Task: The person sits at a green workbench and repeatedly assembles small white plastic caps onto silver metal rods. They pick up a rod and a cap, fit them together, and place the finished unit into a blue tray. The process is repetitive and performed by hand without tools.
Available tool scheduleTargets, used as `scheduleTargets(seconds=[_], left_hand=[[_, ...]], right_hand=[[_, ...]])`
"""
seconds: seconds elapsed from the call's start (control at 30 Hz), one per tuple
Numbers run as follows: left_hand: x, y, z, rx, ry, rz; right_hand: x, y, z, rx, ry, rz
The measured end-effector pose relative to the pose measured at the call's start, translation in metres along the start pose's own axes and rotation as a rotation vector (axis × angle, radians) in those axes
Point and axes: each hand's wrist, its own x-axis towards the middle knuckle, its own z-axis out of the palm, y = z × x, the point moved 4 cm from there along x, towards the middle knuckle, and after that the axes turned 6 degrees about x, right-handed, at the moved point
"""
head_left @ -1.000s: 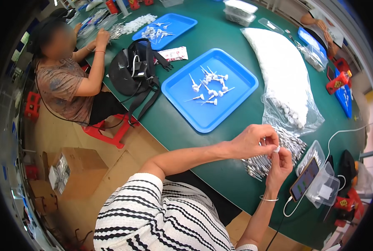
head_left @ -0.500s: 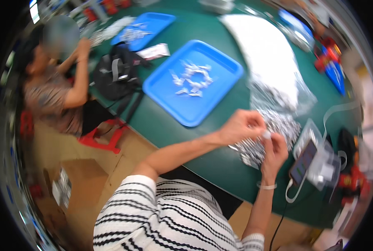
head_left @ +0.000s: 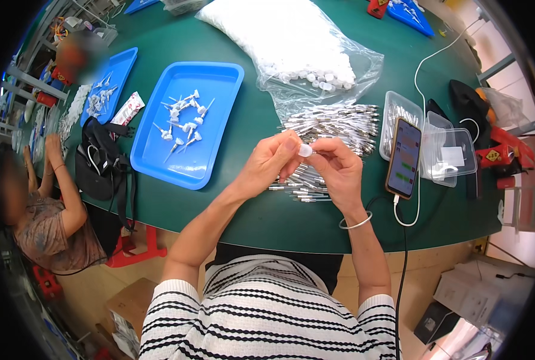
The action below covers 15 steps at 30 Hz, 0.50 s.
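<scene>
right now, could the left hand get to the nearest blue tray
Likely yes: nothing stands between the left hand and the blue tray, though the hand grips a white piece.

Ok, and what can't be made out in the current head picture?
Head view: underside of the small white piece, covered by the left hand and right hand.
Head view: part of the pile of metal pins, behind both hands.
Head view: far end of the filled plastic bag, cut off by the upper edge.

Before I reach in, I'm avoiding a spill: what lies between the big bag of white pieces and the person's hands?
In the head view, a heap of slim silvery rods lies between the big bag and the left hand and right hand.
</scene>
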Motion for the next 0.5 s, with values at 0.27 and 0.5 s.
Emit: scheduleTargets(seconds=[0.27,0.5], left_hand=[[-0.0019,0.0013,-0.0013,-0.052,0.012,-0.021],[-0.0031,-0.0009,0.0004,-0.101,0.022,-0.001]], right_hand=[[0.0003,-0.0016,0.0038,0.02,-0.038,0.026],[0.0005,-0.0004,0.0049,0.102,-0.078,0.056]])
